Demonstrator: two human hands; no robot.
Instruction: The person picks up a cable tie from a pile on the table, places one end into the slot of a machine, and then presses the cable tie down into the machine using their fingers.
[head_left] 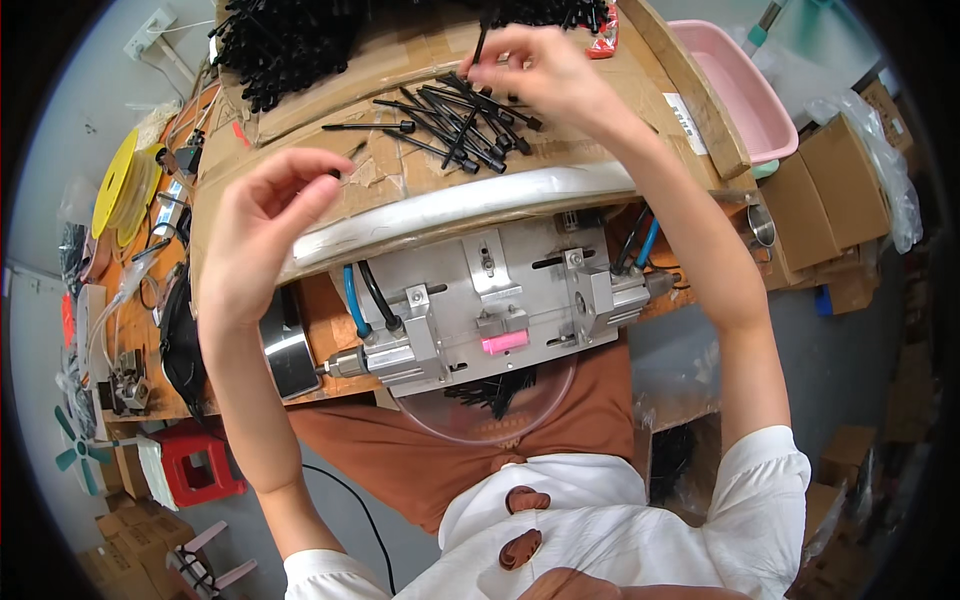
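Note:
My left hand is closed in a pinch above the left side of the cardboard. A small black end shows at its fingertips; most of this piece is hidden. My right hand pinches a thin black rod that points up and away. Just under that hand lies a loose pile of black rods with thicker ends. Nearer to me, a metal fixture with two facing cylinders and a pink block is mounted at the table edge.
A large heap of black rods fills the back of the cardboard. A white padded rim borders its front. Below the fixture, a clear bowl with black rods rests at my lap. A pink basin stands at right, a yellow spool at left.

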